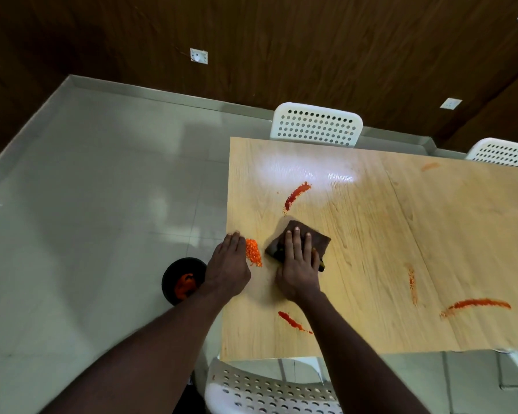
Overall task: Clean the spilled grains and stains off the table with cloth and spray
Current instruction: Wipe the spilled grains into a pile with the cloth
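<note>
Right hand [298,264] flat, pressing brown cloth [314,239] toward orange grains [253,252]; left hand [229,264], open, holding nothing, walls them at table's [371,234] left edge above black bin [180,279].

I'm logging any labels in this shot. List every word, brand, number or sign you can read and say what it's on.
None: no readable text anywhere in the head view.
The table, cloth and white chairs carry no print.
The wall plates are blank as far as can be seen; any marking is too small to read.
The black bin on the floor shows no label.
</note>
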